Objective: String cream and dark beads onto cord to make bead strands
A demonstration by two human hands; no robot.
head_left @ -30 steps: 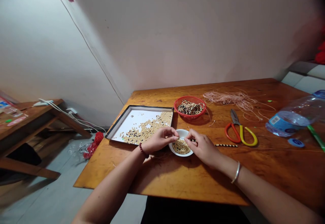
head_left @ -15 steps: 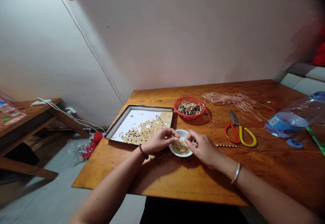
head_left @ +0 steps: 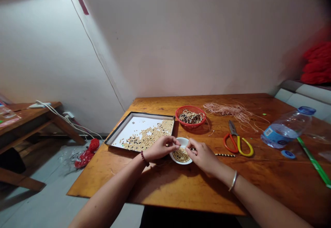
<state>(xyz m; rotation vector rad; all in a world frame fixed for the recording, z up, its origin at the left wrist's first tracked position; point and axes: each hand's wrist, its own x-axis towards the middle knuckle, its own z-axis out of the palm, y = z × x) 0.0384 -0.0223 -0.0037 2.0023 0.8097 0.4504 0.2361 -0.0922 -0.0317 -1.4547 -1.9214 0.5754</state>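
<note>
Over a small white bowl [head_left: 184, 141] of tan and dark beads [head_left: 181, 156], both my hands meet, fingertips close together. My left hand [head_left: 161, 148] pinches what looks like the end of a thin pale string, faintly visible between the hands. My right hand [head_left: 203, 155] is closed on a string of black and cream beads; a few show by its fingers, and the strung tail [head_left: 225, 155] lies on the table to the right. Left of the bowl is a black-edged white tray [head_left: 129, 126] with many loose tan and dark beads.
Behind the bowl stands a red basket [head_left: 190, 126] of beaded strings. Farther right lie a tangle of pink cord [head_left: 227, 110], scissors [head_left: 235, 138] with red and yellow handles, a plastic bottle [head_left: 287, 129], a blue cap [head_left: 288, 154] and a green strip [head_left: 312, 160].
The view has tilted up and turned slightly right, so the table things sit lower and farther left in it. Both hands keep their pinch above the bowl.
</note>
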